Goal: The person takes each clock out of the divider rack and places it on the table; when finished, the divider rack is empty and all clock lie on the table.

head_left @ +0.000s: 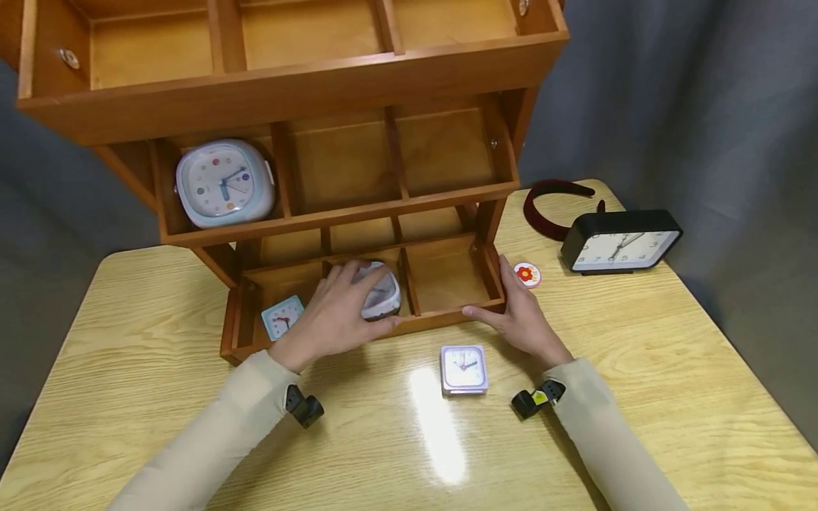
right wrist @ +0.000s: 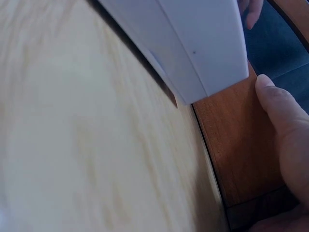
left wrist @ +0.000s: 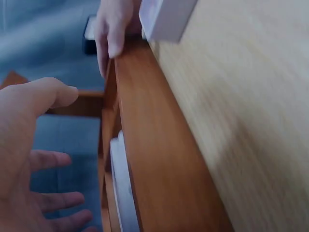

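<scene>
My left hand (head_left: 341, 309) reaches over the middle compartment of the lowest wooden tier (head_left: 447, 312), above a white-rimmed clock (head_left: 382, 294) partly hidden by its fingers. In the left wrist view the fingers (left wrist: 58, 200) and thumb are spread apart, and the clock's pale edge (left wrist: 123, 183) shows behind the front board. My right hand (head_left: 520, 316) rests at that tier's right front corner, thumb toward the front board and fingers along the outer side. A small lilac square clock (head_left: 463, 369) stands on the table between both hands. A turquoise square clock (head_left: 282, 317) lies in the left compartment.
Above, the middle tier (head_left: 345, 209) holds a round-cornered blue-white clock (head_left: 225, 183) on its left. The top tier (head_left: 300, 89) overhangs both. On the right lie a dark red headband (head_left: 540, 216), a black rectangular clock (head_left: 620, 245) and a round flower badge (head_left: 527, 275).
</scene>
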The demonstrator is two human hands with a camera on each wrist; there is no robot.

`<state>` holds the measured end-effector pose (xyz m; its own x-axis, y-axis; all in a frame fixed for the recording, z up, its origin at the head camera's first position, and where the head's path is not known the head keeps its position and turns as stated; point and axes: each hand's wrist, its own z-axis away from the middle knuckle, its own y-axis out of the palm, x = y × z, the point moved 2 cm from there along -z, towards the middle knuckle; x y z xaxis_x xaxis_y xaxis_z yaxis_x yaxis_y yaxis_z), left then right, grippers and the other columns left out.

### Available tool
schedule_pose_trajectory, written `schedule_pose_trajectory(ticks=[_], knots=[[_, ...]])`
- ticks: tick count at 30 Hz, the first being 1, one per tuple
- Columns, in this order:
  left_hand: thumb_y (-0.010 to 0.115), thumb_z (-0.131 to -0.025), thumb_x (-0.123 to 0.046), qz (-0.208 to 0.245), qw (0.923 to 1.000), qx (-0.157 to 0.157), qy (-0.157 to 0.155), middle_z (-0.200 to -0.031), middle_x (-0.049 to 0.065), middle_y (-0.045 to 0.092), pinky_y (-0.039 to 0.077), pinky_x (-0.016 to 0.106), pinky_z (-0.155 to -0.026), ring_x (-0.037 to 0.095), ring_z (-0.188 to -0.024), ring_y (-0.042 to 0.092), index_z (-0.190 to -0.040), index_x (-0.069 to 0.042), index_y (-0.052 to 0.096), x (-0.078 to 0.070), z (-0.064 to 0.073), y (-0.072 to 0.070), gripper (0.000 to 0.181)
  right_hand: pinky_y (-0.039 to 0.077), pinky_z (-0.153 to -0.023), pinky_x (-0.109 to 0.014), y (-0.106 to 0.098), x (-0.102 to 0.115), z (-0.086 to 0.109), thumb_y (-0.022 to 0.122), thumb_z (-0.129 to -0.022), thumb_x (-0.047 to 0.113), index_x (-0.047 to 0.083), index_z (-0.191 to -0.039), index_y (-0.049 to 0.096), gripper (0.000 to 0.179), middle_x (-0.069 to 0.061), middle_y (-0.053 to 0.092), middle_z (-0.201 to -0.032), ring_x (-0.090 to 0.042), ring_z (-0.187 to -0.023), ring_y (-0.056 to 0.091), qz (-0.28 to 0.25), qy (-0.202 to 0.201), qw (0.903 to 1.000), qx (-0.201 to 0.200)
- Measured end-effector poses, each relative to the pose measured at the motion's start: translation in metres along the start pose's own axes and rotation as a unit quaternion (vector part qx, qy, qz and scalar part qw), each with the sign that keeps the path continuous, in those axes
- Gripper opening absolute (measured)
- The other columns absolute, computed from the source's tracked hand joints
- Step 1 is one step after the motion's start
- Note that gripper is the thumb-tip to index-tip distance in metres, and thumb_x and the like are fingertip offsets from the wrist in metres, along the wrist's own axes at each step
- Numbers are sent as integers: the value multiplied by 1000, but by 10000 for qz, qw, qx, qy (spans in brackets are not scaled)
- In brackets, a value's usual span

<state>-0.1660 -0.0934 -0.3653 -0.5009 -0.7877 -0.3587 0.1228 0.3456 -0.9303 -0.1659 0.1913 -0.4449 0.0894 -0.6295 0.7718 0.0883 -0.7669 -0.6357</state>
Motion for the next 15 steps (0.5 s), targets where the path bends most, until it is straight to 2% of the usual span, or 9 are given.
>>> schedule_pose_trajectory(ticks=[7, 15], knots=[[75, -79, -42, -106, 9999, 21, 53, -136, 19, 49, 36, 60, -104, 37, -125, 47, -139, -14, 50, 20, -15, -1, 71, 21, -117, -54, -2, -2, 1, 75, -80, 47, 7, -155, -1, 114, -15, 8, -162, -37, -147, 20, -25, 0, 10000, -24], [81, -74, -40, -128, 9996, 251, 71, -130, 19, 53, 39, 55, -101, 36, -117, 51, -137, -12, 53, 26, -24, 2, 75, 23, -116, -53, -1, 0, 1, 76, -79, 46, 9, -156, 0, 114, -14, 11, -162, -36, -146, 23, -126, -65, 9999, -48]])
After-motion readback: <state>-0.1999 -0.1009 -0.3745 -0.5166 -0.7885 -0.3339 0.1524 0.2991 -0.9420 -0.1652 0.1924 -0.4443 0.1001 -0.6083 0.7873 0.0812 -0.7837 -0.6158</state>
